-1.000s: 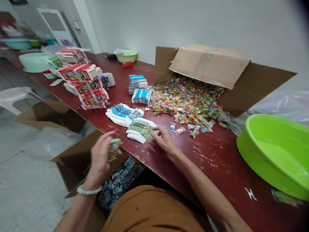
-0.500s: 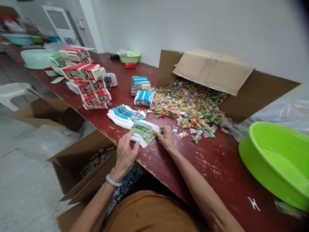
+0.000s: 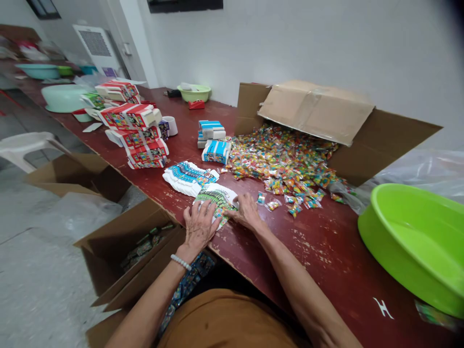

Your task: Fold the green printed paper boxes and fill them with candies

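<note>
My left hand (image 3: 199, 224) lies flat, fingers spread, on a small stack of green printed flat cartons (image 3: 217, 195) at the near edge of the dark red table (image 3: 319, 241). On the right side of the same stack rests my right hand (image 3: 245, 211), its fingers curled at the top carton's edge. A second stack of blue flat cartons (image 3: 186, 175) lies just beyond. A few loose candy packets (image 3: 272, 205) lie to the right of my right hand.
A tipped cardboard box (image 3: 319, 111) spills a heap of colourful candy packets (image 3: 282, 157). Red folded boxes (image 3: 139, 130) and blue boxes (image 3: 213, 140) stand further back. A green basin (image 3: 416, 241) is at right. An open carton (image 3: 130, 241) with filled boxes is on the floor at left.
My left hand held a small green box over the floor carton, no longer holds it, and has come up onto the green carton stack. My right hand stayed at the stack.
</note>
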{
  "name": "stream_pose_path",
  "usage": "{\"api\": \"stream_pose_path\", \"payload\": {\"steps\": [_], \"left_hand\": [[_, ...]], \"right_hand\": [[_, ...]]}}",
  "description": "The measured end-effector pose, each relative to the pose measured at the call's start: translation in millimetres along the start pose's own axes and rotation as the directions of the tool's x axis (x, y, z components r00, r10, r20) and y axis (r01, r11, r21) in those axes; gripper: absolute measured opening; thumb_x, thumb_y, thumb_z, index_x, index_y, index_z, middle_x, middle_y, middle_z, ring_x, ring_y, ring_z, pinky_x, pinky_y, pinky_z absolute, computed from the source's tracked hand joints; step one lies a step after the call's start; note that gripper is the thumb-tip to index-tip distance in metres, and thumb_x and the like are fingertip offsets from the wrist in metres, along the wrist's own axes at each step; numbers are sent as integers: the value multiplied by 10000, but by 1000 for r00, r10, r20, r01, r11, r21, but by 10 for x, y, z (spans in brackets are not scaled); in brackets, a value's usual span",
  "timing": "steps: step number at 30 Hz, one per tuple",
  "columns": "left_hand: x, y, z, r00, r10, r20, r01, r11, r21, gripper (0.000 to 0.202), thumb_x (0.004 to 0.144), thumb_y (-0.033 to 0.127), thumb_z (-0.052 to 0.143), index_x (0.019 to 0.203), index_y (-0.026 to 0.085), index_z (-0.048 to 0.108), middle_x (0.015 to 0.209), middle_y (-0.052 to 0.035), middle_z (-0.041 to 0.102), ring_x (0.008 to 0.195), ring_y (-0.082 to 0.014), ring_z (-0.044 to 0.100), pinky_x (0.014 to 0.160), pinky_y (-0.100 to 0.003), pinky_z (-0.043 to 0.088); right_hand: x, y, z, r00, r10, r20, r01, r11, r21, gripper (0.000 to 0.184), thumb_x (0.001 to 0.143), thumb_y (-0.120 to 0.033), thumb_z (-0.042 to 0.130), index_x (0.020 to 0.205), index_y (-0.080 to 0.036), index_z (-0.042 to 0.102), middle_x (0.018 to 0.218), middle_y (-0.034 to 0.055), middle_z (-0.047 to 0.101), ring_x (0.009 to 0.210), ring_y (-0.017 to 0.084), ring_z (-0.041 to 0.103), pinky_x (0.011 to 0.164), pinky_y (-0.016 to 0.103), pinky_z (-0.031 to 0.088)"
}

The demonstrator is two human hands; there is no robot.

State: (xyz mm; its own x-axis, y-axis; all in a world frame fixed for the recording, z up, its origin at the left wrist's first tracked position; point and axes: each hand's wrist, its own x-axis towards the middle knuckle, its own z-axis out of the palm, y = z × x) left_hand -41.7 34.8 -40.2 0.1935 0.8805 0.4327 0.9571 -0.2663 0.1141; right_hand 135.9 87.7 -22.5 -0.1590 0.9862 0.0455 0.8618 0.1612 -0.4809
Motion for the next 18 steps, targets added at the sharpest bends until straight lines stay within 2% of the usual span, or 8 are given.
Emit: {"api": "stream_pose_path", "payload": {"steps": [4, 7, 10, 13, 14, 16, 18], "left_hand": [[3, -1, 44, 1000, -13, -20, 12, 1000, -11, 420, 940, 396, 517, 1294, 195, 618, 1378, -158, 604, 1271, -407, 464, 1039, -611, 242], [-8, -11, 87, 999, -19, -46, 19, 1000, 3, 416, 937, 405, 522, 1286, 204, 625, 1380, -162, 600, 1280, -411, 462, 1059, -629, 215], [-14, 0, 76, 997, -17, -69, 16, 1000, -12, 378, 932, 394, 537, 1243, 210, 649, 1393, -170, 584, 1308, -414, 443, 1078, -641, 184], [6, 37, -40, 995, -62, -72, 50, 985, -167, 303, 906, 360, 581, 1141, 197, 680, 1375, -171, 591, 1334, -398, 420, 1107, -623, 153], [18, 50, -100, 992, -113, -55, 93, 955, -281, 269, 892, 345, 596, 1094, 194, 688, 1334, -165, 613, 1324, -385, 427, 1114, -605, 159], [42, 70, -237, 974, -221, 49, 212, 817, -537, 199, 866, 343, 615, 969, 193, 694, 1156, -138, 676, 1220, -350, 505, 1085, -552, 251], [60, 73, -381, 949, -262, 177, 310, 653, -692, 209, 866, 390, 603, 843, 193, 667, 896, -80, 681, 966, -280, 603, 939, -451, 411]], "right_hand": [[10, 1, 43, 998, 54, -10, -53, 996, 75, 379, 784, -462, 768, 1019, -178, 677, 1133, 126, 539, 1113, 320, 504, 898, 416, 391], [-5, -6, 92, 996, 86, -34, -77, 977, 198, 284, 738, -356, 800, 948, -202, 687, 1098, 95, 533, 1111, 315, 501, 925, 446, 390], [-49, -14, 100, 994, 56, -90, -23, 943, 331, 208, 726, -225, 765, 912, -214, 672, 1060, 65, 533, 1088, 273, 519, 939, 425, 416], [-120, -36, 58, 992, 18, -129, 32, 926, 377, 164, 758, -178, 710, 909, -206, 654, 1050, 54, 533, 1005, 212, 557, 888, 348, 464], [-147, -48, 35, 990, 2, -140, 54, 917, 395, 146, 767, -189, 705, 902, -203, 650, 1040, 52, 539, 957, 197, 568, 852, 328, 476], [-202, -77, -20, 985, -46, -168, 118, 885, 451, 129, 772, -238, 716, 875, -204, 646, 987, 39, 563, 859, 177, 571, 778, 305, 485], [-251, -105, -89, 979, -85, -184, 172, 828, 533, 148, 768, -305, 730, 843, -211, 643, 878, 9, 586, 761, 162, 553, 705, 288, 473]]}}
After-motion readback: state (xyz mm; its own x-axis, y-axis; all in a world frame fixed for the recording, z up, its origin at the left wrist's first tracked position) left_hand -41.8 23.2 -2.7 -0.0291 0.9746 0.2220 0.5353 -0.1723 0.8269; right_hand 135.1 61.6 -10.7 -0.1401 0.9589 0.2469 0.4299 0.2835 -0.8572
